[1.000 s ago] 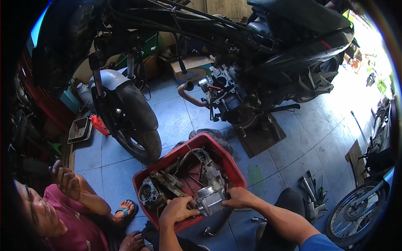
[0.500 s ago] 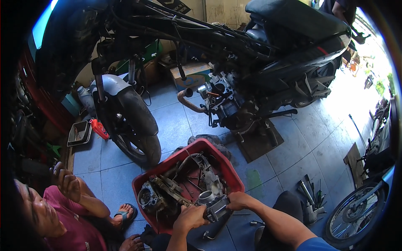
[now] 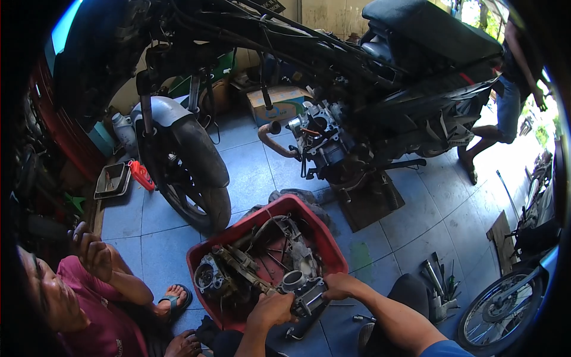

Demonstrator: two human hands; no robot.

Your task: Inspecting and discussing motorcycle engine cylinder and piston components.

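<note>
Over the near right corner of a red plastic bin [image 3: 328, 241], I hold an engine cylinder block [image 3: 310, 298] with its round sleeve facing up. My left hand [image 3: 273, 310] is closed on its left side, and my right hand [image 3: 341, 287] grips the right end. The fingers under the block are partly hidden. Beneath and beyond it, the bin holds greasy engine parts, among them a round-mouthed metal casing [image 3: 208, 278] at the left and a grey metal part [image 3: 302, 256] near the right wall.
A partly stripped motorcycle with an exposed engine [image 3: 324, 134] stands beyond the bin. Hand tools [image 3: 440, 285] lie right of my knee, near a spoked wheel [image 3: 498, 312]. A person in a maroon shirt [image 3: 98, 303] sits close on my left. Another person [image 3: 511, 95] is at far right.
A person at the far right has come further into view beside the motorcycle's rear. My view has shifted slightly. Both hands keep their hold on the cylinder block, almost unmoved.
</note>
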